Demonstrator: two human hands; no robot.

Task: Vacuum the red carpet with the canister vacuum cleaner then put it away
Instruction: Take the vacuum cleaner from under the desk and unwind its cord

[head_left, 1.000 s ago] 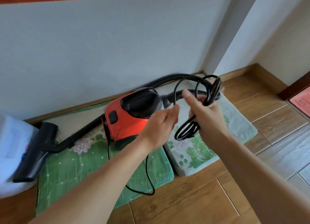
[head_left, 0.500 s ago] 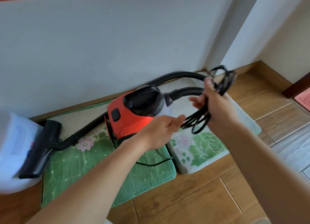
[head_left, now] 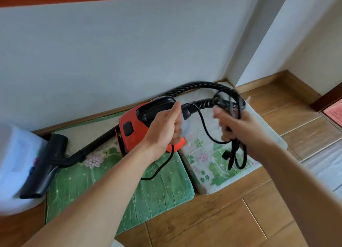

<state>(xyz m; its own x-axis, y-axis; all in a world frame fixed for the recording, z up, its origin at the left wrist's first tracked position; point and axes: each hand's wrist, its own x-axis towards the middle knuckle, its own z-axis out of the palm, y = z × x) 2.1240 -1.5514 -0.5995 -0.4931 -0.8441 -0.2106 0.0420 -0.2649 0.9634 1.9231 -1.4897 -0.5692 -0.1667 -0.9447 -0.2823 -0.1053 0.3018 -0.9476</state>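
The red canister vacuum (head_left: 132,128) with a black handle sits on a green floral mat (head_left: 162,189) by the wall. Its ribbed black hose (head_left: 201,84) arcs behind it, and the black wand ends in a floor head (head_left: 46,163) at the left. My right hand (head_left: 238,126) grips a bundle of coiled black power cord (head_left: 237,150), whose loops hang below and stick up above the fist. My left hand (head_left: 165,129) holds the cord's free run in front of the vacuum; that run trails down onto the mat. A corner of the red carpet (head_left: 335,114) shows at the right edge.
A pale floral mat (head_left: 207,165) lies beside the green one. A translucent white plastic container (head_left: 14,165) stands at the left, under the floor head. White walls meet in a corner behind; wooden floor boards stretch to the front and right.
My right hand has swung round with the bundle, adding a fresh loop of cord between the two hands. My left hand has risen and closed on the cord.
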